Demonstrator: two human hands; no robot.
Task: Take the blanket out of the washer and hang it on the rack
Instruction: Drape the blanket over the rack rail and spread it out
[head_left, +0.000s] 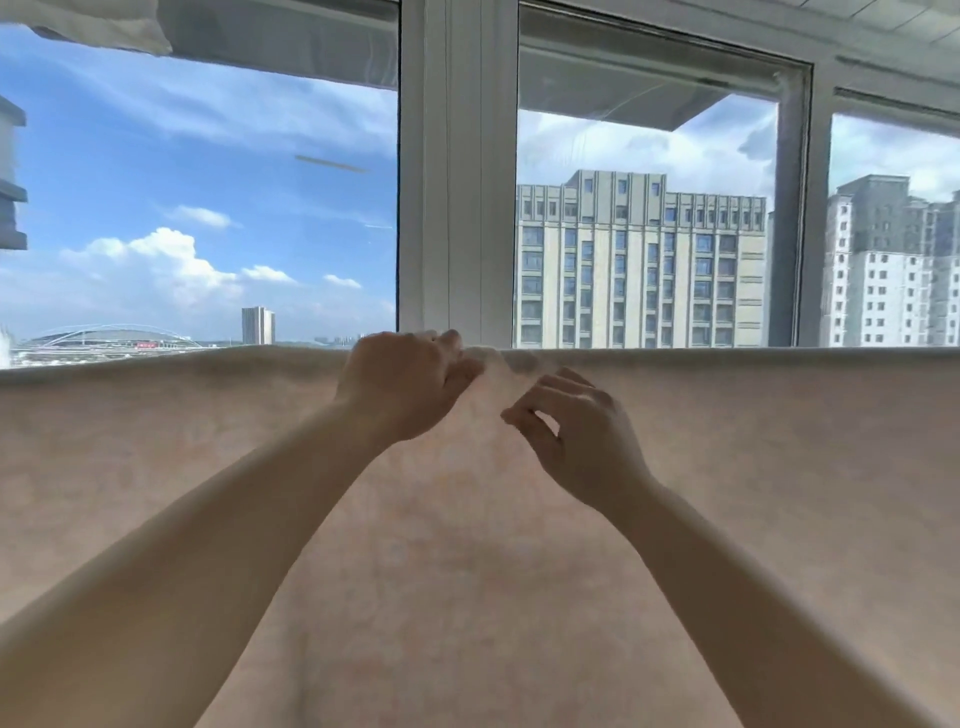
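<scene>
1. The background is a row of large windows (457, 171) with white frames; behind the glass there is blue sky with clouds, tall apartment buildings (641, 265) on the right and a low arched stadium far on the left
2. The blanket (467, 545), pale beige, hangs as a wide flat sheet across the whole lower part of the view; its top edge makes a nearly straight line from the left border to the right border
3. The left hand (405, 384) is at the top edge near the middle, with fingers curled over the fold and gripping the fabric there
4. The right hand (571, 431) is just beside it, a little lower, in front of the blanket's face; the thumb and forefinger are close together and the other fingers are loosely bent, but I cannot tell if they pinch any fabric
5. The rack is hidden under the fold, so its bar is not visible; the bottom and both sides of the blanket are cut off by the frame
6. A white cloth (104, 26) shows partly in the upper left corner
7. Along the top edge, the blanket is free on both sides of the hands
</scene>
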